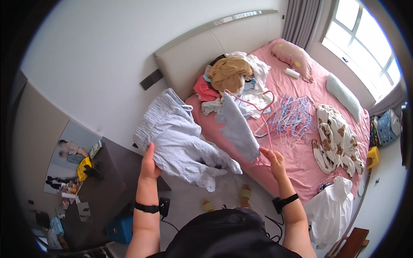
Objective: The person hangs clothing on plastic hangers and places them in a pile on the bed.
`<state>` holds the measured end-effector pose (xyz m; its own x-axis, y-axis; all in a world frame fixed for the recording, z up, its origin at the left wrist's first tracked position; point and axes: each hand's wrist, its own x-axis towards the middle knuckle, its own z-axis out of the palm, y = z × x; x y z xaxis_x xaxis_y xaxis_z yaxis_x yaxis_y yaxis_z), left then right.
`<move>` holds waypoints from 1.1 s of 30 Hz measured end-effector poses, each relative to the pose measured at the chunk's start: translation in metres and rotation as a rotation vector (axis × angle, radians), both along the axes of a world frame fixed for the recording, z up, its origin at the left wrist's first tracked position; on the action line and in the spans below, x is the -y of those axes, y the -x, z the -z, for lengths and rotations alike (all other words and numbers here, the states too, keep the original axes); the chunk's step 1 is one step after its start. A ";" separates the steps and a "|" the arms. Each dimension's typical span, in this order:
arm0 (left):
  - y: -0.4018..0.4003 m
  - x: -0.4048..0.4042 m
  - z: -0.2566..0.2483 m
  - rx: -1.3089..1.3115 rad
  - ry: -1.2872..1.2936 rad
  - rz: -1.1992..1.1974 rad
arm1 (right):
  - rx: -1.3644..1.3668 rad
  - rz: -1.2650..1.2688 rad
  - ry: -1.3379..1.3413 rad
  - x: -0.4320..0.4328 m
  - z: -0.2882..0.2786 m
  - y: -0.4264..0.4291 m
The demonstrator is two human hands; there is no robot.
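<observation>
My left hand (150, 166) grips pale blue-grey trousers or shorts (177, 142) near the gathered elastic waistband. A light drawstring shows at the far end of the waist, and the legs hang down to the right. In my right hand (276, 163) is a pink clothes hanger (266, 126), pinched at one end together with the edge of a pale grey-blue garment (240, 130). That garment lies along the hanger's side, above the bed's edge. The two garments are apart. The fingers of my left hand are partly hidden behind the cloth.
A bed with a pink sheet (298, 177) holds a heap of clothes (230, 72), several tangled hangers (292, 117), a patterned garment (338, 138) and pillows. A white garment (335, 209) drapes off its near edge. At left stand a dark desk (100, 200) and a blue stool (120, 229).
</observation>
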<state>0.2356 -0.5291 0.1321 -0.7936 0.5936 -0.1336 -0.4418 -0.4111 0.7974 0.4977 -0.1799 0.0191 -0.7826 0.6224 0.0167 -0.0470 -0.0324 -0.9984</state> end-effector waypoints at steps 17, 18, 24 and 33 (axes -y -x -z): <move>-0.035 0.108 0.058 0.185 0.065 -0.189 | -0.091 -0.442 -0.009 0.106 -0.064 0.120; -0.037 0.113 0.051 0.141 0.123 -0.212 | -0.056 -0.479 0.209 0.110 -0.061 0.123; -0.067 0.119 -0.021 -0.096 0.145 -0.370 | -0.145 -0.507 -0.111 0.129 -0.030 0.153; -0.048 0.011 -0.040 -0.153 -0.289 -0.164 | -0.319 -0.579 -0.535 0.142 -0.080 0.147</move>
<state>0.2837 -0.5400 0.1719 -0.8793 0.4525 0.1490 -0.2354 -0.6846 0.6899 0.3511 -0.3214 0.0988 -0.8830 -0.0293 0.4684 -0.4502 0.3349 -0.8278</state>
